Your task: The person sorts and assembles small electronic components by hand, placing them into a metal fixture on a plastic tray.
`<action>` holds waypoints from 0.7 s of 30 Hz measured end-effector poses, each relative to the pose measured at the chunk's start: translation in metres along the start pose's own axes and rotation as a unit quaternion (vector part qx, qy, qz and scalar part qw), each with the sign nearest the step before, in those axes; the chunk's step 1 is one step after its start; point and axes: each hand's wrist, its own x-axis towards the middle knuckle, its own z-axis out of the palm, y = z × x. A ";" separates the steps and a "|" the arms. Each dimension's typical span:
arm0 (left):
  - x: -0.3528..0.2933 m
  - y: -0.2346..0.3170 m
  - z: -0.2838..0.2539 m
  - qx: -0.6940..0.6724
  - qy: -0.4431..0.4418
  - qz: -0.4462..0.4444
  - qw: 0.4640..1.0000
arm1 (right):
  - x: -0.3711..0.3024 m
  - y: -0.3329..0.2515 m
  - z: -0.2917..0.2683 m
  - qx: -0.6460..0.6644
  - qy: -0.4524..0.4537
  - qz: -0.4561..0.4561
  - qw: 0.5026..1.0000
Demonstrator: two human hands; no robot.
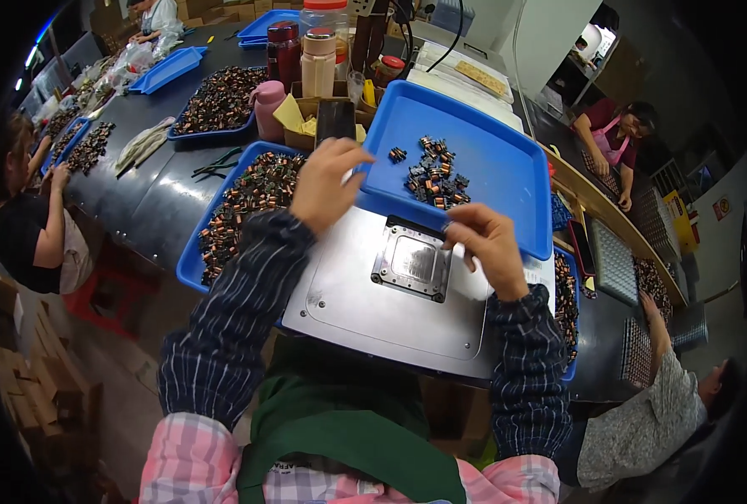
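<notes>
My left hand (330,185) hovers by the left rim of a blue tray (491,160), thumb and fingers apart, with nothing visible in them. A single small copper-wound coil part (397,154) lies just beyond its fingertips. More coil parts (437,178) are heaped in that tray. Above the right side of a metal fixture (411,262), set into a silver plate (365,294), is my right hand (489,244). Its thumb and fingertips come together in a pinch near the tray's front edge. A small dark bit shows there, too small to make out.
Left of the plate stands a blue tray full of coil parts (252,197), with green-handled pliers (215,165) beside it. Behind are a pink bottle (268,109), other bottles and a cardboard box (294,126). Another filled tray (567,307) sits at right. Co-workers sit on both sides.
</notes>
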 end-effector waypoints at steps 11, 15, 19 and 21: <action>0.043 -0.012 0.057 0.130 -0.153 -0.006 0.980 | -0.002 0.016 0.028 -0.298 -0.053 -0.147 0.942; 0.038 0.000 0.059 -0.039 -0.028 -0.090 0.995 | 0.000 0.020 0.026 -0.346 -0.067 -0.206 0.913; 0.030 0.001 0.045 -0.296 -0.032 -0.229 0.927 | 0.003 0.016 0.033 -0.380 -0.082 -0.215 0.896; 0.028 0.012 0.041 -0.440 -0.036 -0.281 0.852 | 0.005 0.022 0.025 -0.358 -0.078 -0.228 0.902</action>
